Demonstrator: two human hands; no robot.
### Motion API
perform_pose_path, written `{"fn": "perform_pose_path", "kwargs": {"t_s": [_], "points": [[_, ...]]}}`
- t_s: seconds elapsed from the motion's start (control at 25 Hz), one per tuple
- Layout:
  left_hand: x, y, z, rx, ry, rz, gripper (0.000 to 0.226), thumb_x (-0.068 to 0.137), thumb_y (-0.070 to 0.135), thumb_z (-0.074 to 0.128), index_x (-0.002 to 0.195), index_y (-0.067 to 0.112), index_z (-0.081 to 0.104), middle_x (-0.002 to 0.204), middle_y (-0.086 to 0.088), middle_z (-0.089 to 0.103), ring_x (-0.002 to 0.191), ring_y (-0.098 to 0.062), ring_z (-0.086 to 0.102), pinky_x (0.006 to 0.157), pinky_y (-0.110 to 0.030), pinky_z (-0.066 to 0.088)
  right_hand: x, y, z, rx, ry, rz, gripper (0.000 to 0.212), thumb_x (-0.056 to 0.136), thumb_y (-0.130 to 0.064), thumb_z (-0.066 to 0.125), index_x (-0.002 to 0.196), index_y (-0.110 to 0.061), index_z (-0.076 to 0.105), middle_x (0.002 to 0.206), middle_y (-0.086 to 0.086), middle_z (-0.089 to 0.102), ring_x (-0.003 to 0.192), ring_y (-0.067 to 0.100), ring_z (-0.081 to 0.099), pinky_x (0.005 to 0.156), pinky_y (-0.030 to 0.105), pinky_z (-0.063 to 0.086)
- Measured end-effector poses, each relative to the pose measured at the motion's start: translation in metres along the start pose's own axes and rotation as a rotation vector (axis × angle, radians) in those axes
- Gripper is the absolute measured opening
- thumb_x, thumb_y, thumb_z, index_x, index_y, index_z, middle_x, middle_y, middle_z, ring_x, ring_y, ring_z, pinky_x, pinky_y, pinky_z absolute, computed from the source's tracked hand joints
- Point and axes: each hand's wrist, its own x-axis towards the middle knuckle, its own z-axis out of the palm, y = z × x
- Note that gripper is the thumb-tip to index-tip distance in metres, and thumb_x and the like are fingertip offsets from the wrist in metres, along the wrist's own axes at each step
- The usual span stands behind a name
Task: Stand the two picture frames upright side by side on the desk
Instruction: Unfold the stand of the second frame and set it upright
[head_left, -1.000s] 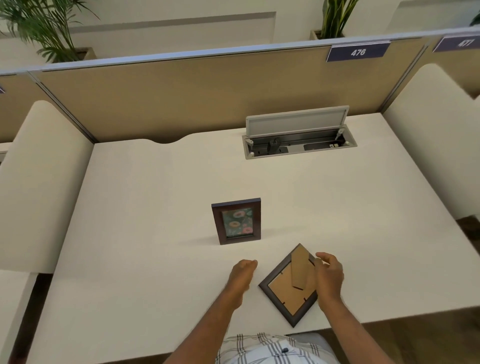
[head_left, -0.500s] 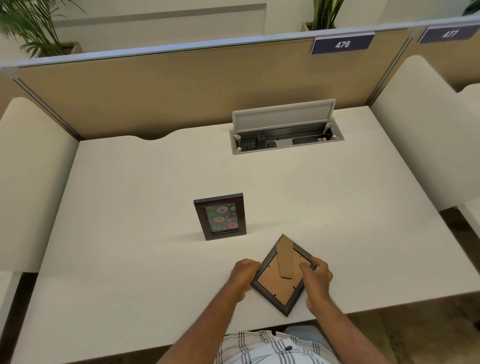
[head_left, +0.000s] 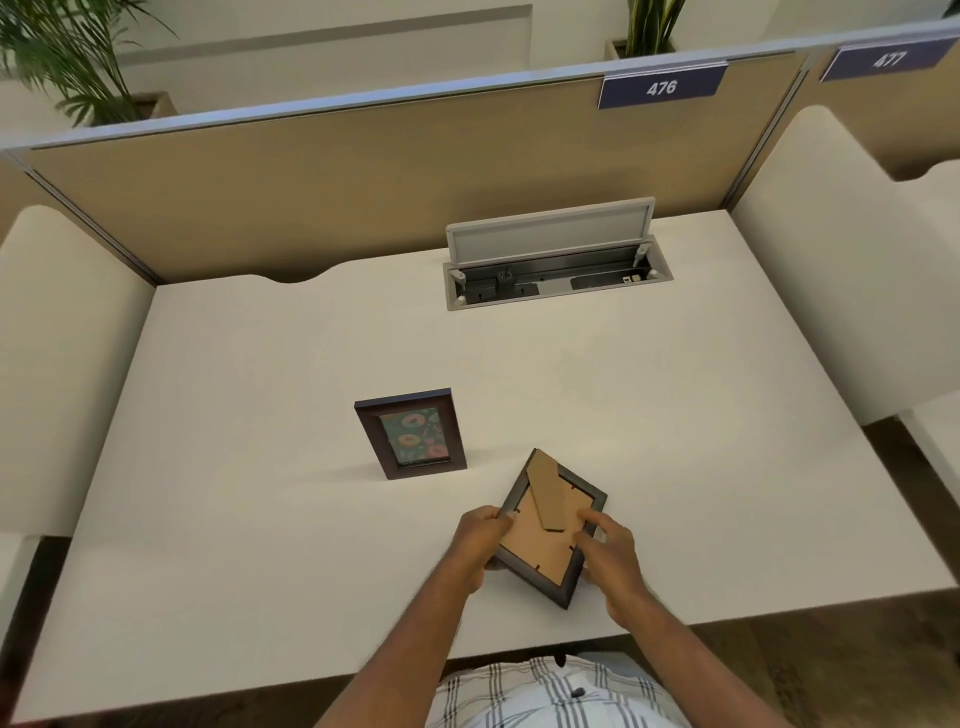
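I cannot see the picture side of the second frame (head_left: 540, 540): it is turned back-up, showing brown backing board and its cardboard stand flap (head_left: 549, 498), and both hands cover parts of its edges. It sits just in front and to the right of the standing frame (head_left: 410, 434), which is upright on the table (head_left: 260, 519) with its flowered picture facing me. My left hand (head_left: 480, 545) has its fingers closed around the second frame's left edge; my right hand (head_left: 608, 561) pinches its right edge, thumb on the backing. Whether the frame's lower corner touches the table, I cannot tell.
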Motion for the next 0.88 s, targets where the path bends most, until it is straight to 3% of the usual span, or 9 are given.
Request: {"fn": "perform_pose_path", "kwargs": {"t_s": [0.08, 0.2, 0.32, 0.4, 0.44, 0.52, 0.64, 0.76, 0.88], "points": [[-0.005, 0.002, 0.006, -0.038, 0.011, 0.028, 0.02, 0.1, 0.021, 0.059, 0.117, 0.017, 0.068, 0.098, -0.007, 0.068, 0.084, -0.021, 0.066, 0.06, -0.032, 0.059, 0.001, -0.006, -0.003, -0.195, -0.019, -0.086, 0.039, 0.097, -0.023, 0.059, 0.135, -0.028, 0.059, 0.147, 0.004, 0.037, 0.12, 0.019, 0.048, 0.083, 0.023, 0.05], [-0.016, 0.003, 0.015, -0.135, -0.003, 0.042, 0.041, 0.1, 0.017, 0.061, 0.139, 0.028, 0.055, 0.113, -0.007, 0.065, 0.094, -0.024, 0.067, 0.057, -0.031, 0.061, 0.001, -0.02, -0.005, -0.484, -0.025, -0.167, 0.039, 0.098, -0.04, 0.052, 0.136, -0.034, 0.058, 0.161, 0.003, 0.024, 0.142, 0.027, 0.029, 0.107, 0.042, 0.045], [-0.023, 0.0, 0.022, -0.221, -0.013, 0.029, 0.052, 0.101, 0.014, 0.059, 0.15, 0.028, 0.046, 0.119, -0.006, 0.06, 0.1, -0.029, 0.066, 0.059, -0.033, 0.064, 0.001, -0.04, -0.008, -0.359, -0.126, -0.098, 0.029, 0.091, -0.039, 0.06, 0.119, -0.032, 0.06, 0.146, 0.008, 0.047, 0.126, 0.028, 0.051, 0.101, 0.049, 0.053], [-0.026, 0.0, 0.025, -0.28, -0.014, 0.023, 0.051, 0.101, 0.011, 0.057, 0.149, 0.025, 0.048, 0.119, -0.006, 0.058, 0.104, -0.031, 0.064, 0.061, -0.035, 0.064, 0.0, -0.047, -0.014, -0.197, -0.212, -0.068, 0.031, 0.089, -0.036, 0.065, 0.117, -0.024, 0.057, 0.133, 0.01, 0.058, 0.106, 0.021, 0.062, 0.089, 0.048, 0.06], [-0.028, 0.0, 0.026, -0.298, -0.006, 0.017, 0.049, 0.101, 0.01, 0.055, 0.148, 0.024, 0.049, 0.121, -0.007, 0.057, 0.106, -0.031, 0.063, 0.06, -0.035, 0.064, -0.002, -0.05, -0.017, -0.164, -0.229, -0.077, 0.034, 0.089, -0.038, 0.064, 0.119, -0.023, 0.057, 0.138, 0.01, 0.056, 0.104, 0.018, 0.061, 0.086, 0.045, 0.059], [-0.031, 0.002, 0.028, -0.324, 0.014, -0.001, 0.047, 0.1, 0.008, 0.054, 0.145, 0.022, 0.053, 0.125, -0.011, 0.055, 0.106, -0.031, 0.062, 0.06, -0.035, 0.064, -0.007, -0.053, -0.023, -0.117, -0.256, -0.097, 0.06, 0.084, -0.05, 0.057, 0.137, -0.024, 0.053, 0.155, 0.0, 0.04, 0.121, 0.016, 0.051, 0.089, 0.036, 0.048], [-0.036, 0.007, 0.03, -0.409, 0.037, -0.029, 0.04, 0.096, 0.009, 0.056, 0.135, 0.015, 0.059, 0.119, -0.017, 0.059, 0.101, -0.033, 0.066, 0.058, -0.035, 0.063, -0.004, -0.05, -0.032, -0.125, -0.334, -0.144, 0.08, 0.077, -0.068, 0.045, 0.146, -0.029, 0.052, 0.169, -0.006, 0.018, 0.153, 0.018, 0.016, 0.118, 0.043, 0.023], [-0.038, 0.013, 0.024, -0.516, 0.0, -0.045, 0.034, 0.092, 0.012, 0.058, 0.125, 0.006, 0.063, 0.105, -0.023, 0.068, 0.086, -0.035, 0.073, 0.058, -0.036, 0.063, 0.005, -0.045, -0.043, -0.215, -0.406, -0.177, 0.083, 0.079, -0.084, 0.028, 0.137, -0.034, 0.062, 0.161, 0.0, 0.04, 0.152, 0.026, 0.022, 0.125, 0.055, 0.002], [-0.036, 0.016, 0.018, -0.533, -0.046, -0.041, 0.031, 0.091, 0.019, 0.054, 0.113, 0.0, 0.066, 0.078, -0.02, 0.078, 0.065, -0.031, 0.075, 0.055, -0.034, 0.062, 0.011, -0.045, -0.052, -0.189, -0.503, -0.164, 0.08, 0.082, -0.087, 0.02, 0.119, -0.041, 0.073, 0.137, -0.012, 0.063, 0.142, 0.017, 0.039, 0.124, 0.05, 0.005]]}}
